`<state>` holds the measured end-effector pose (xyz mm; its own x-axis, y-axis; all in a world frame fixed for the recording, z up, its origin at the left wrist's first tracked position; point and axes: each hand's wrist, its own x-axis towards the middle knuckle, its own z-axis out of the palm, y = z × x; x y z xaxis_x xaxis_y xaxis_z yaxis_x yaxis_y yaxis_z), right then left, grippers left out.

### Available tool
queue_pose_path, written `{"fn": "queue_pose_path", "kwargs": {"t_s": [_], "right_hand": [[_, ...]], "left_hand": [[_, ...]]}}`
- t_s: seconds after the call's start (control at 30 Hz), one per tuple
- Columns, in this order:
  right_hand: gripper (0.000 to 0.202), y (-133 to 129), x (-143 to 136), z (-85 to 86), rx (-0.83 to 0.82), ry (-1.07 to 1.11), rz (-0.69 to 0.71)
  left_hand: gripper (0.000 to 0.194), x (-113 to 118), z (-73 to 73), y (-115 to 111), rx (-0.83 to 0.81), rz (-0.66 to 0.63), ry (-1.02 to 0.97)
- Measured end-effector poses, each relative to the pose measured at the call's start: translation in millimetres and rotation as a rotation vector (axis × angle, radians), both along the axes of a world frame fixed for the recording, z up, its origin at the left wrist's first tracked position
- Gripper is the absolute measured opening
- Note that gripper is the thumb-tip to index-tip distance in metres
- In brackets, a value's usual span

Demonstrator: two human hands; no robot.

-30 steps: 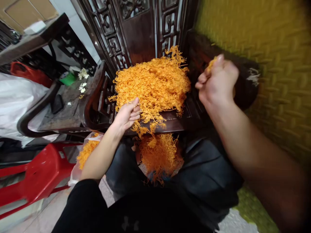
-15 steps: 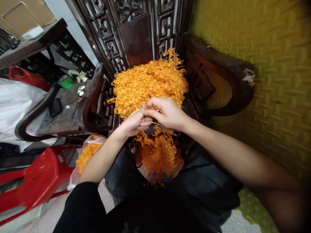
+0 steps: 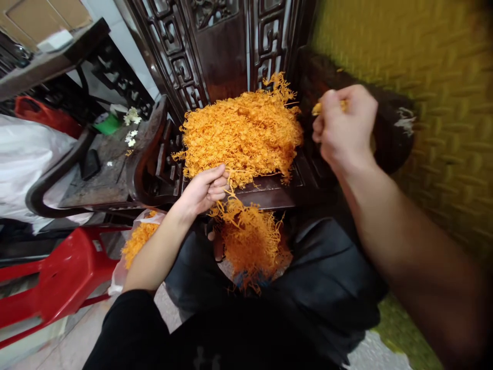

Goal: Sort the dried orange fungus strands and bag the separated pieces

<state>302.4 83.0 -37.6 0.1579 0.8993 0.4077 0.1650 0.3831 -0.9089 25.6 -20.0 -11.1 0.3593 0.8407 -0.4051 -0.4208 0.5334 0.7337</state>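
Observation:
A big heap of orange, stringy, curled strands [image 3: 239, 133] lies on the seat of a dark carved wooden chair [image 3: 269, 192]. My left hand [image 3: 208, 190] is closed in a pinch at the heap's front edge, on a thin orange strand [image 3: 232, 192] that runs toward a hanging orange bunch [image 3: 250, 236] between my knees. To the right, over the chair's arm, my right hand [image 3: 348, 126] is raised in a fist. Small orange bits show at its fingers, and the rest of what it grips is hidden.
On the left, a wooden side table [image 3: 96, 190] bears a black phone [image 3: 90, 164], a green roll [image 3: 108, 123] and white flowers [image 3: 132, 116]. Below stand a red plastic stool [image 3: 69, 272] and a bag of orange strands [image 3: 138, 241]. A yellow woven-pattern surface [image 3: 442, 128] is at right.
My hands were together in front of the heap. My right hand has moved away up and right, over the chair's arm, while my left hand stays near the heap's front with the strand.

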Motion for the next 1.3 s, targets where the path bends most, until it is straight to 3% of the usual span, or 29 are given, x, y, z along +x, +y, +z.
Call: {"fn": "queue_pose_path", "kwargs": {"t_s": [0.07, 0.23, 0.37, 0.47, 0.63, 0.73, 0.8, 0.83, 0.93, 1.0, 1.07, 1.13, 1.2, 1.3], "right_hand": [[0.020, 1.8, 4.6, -2.9, -0.057, 0.119, -0.041], [0.016, -42.6, -24.7, 10.0, -0.190, -0.168, 0.352], [0.033, -66.3, -46.7, 21.9, -0.153, -0.271, 0.448], [0.041, -67.5, -53.1, 22.8, -0.121, -0.384, 0.471], [0.022, -60.0, -53.0, 20.3, -0.170, -0.661, 0.608], [0.021, -49.4, -46.5, 16.5, -0.123, -0.689, 0.498], [0.027, -42.0, -42.4, 8.8, -0.107, -0.778, 0.429], [0.030, -39.4, -41.7, 2.5, -0.151, -0.889, 0.465], [0.033, -39.5, -47.5, -25.2, -0.448, -1.337, 0.770], [0.050, -43.5, -55.7, -47.8, -0.601, -1.511, 0.869], [0.082, -46.5, -62.4, -68.5, -0.659, -1.564, 0.820], [0.099, -47.0, -63.9, -82.9, -0.679, -1.569, 0.772], [0.099, -46.4, -59.5, -88.4, -0.673, -1.558, 0.803], [0.075, -45.8, -48.4, -82.2, -0.625, -1.393, 1.075]], "left_hand": [[0.026, -1.7, 1.3, -0.2, -0.030, 0.052, -0.054], [0.018, 1.6, 3.7, 1.6, -0.051, 0.107, -0.124], [0.023, 1.7, 5.0, 5.5, -0.017, 0.166, -0.137], [0.024, -0.1, 7.6, 8.2, 0.011, 0.211, -0.116], [0.036, -3.0, 8.5, 5.0, 0.072, 0.184, 0.015], [0.039, -7.8, 4.7, 0.0, 0.178, 0.078, 0.206], [0.037, -13.1, 2.2, -2.1, 0.248, 0.014, 0.357], [0.035, -16.2, 1.2, -2.3, 0.271, 0.000, 0.421], [0.030, -25.5, -1.8, 0.1, 0.301, 0.050, 0.515], [0.027, -30.5, -4.8, 2.9, 0.306, 0.095, 0.509], [0.024, -34.8, -8.6, 5.4, 0.313, 0.118, 0.494], [0.024, -39.0, -12.1, 7.2, 0.331, 0.138, 0.498], [0.027, -43.2, -13.9, 8.3, 0.360, 0.169, 0.511], [0.029, -47.5, -12.5, 9.4, 0.367, 0.211, 0.445]]}}
